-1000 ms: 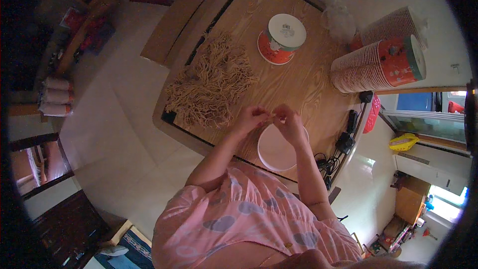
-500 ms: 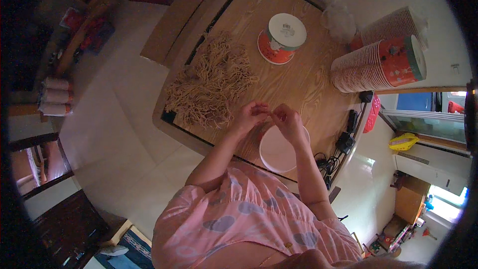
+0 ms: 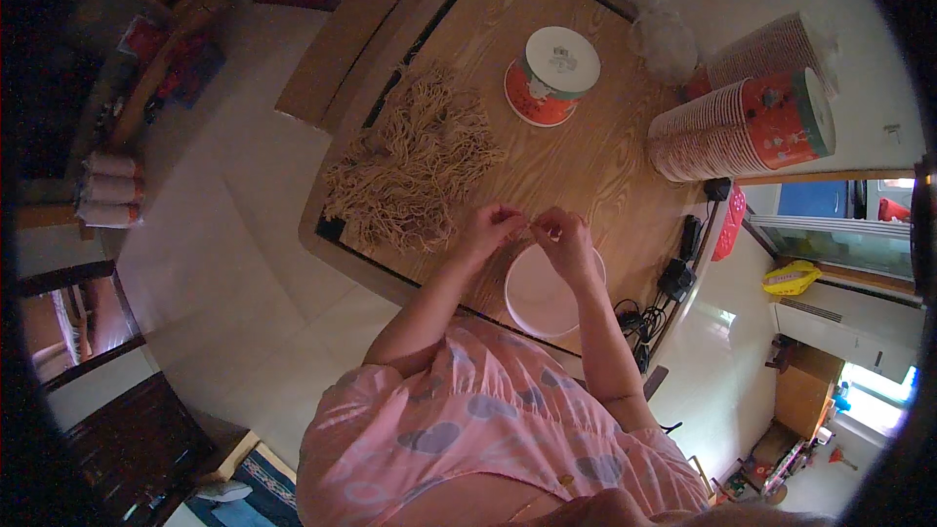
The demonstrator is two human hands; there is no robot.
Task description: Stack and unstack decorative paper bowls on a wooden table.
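Note:
My left hand (image 3: 496,229) and my right hand (image 3: 561,234) meet over the near part of the table, fingertips almost touching. Both are closed in a pinch; between them something thin and small, too fine to name, seems to be held. Just below my right hand stands an open paper tub (image 3: 543,298), its white inside facing up, partly covered by that hand and wrist. To the left of my hands spreads a heap of tan, stringy strands (image 3: 420,161). Farther back, an upturned red paper tub (image 3: 540,98) shows its white base, apparently with another tub under it.
Tall nested stacks of paper tubs (image 3: 742,127) lie toward the right side of the wooden table (image 3: 547,176), near a crumpled clear plastic bag (image 3: 666,44). Black adapters and cables (image 3: 673,280) line the right edge. Beyond the left edge is a cardboard box (image 3: 342,49).
My fingers have shifted slightly, the left ones curling closer together at the tips. The open tub sits a touch farther left. The heap and stacks look the same.

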